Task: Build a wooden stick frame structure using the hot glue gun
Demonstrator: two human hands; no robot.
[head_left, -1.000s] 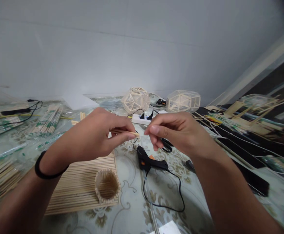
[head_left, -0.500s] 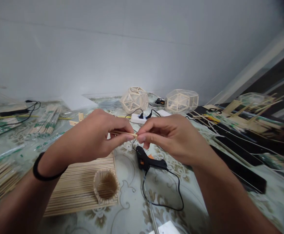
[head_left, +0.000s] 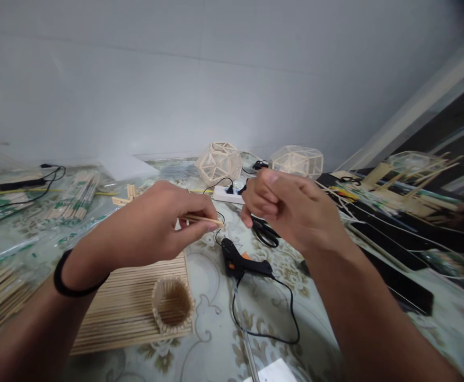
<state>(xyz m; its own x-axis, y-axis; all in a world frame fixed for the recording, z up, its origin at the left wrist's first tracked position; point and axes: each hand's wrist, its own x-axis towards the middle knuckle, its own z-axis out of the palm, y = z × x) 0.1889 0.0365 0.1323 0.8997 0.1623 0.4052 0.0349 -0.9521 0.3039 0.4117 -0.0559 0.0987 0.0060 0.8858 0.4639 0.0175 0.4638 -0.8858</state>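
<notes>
Between the thumb and fingers of my left hand [head_left: 156, 225] are thin wooden sticks [head_left: 203, 219], their tips pointing right. My right hand [head_left: 289, 209] is apart from them, raised to the right with its fingers curled and thumb pressed in; anything pinched there is too small to make out. Below the gap between the hands lies a black hot glue gun [head_left: 251, 265] with a clear glue stick [head_left: 247, 345] trailing from it. Black-handled scissors [head_left: 266, 233] rest beneath my right hand. Under my left forearm is a flat panel of sticks [head_left: 124, 302], bearing a round stick cup [head_left: 159, 313].
Two faceted stick frames [head_left: 219, 163] [head_left: 297, 161] stand by the wall, near a white power strip [head_left: 226, 194]. Bagged sticks [head_left: 75, 196] lie left, loose sticks [head_left: 1, 292] nearer. On the right are a dark phone-like slab [head_left: 399, 284] and a stick structure [head_left: 410, 178].
My right hand has let go of the stick tips and moved up and right, its fingers curling. The scissors have come into sight. My left hand stays with the sticks.
</notes>
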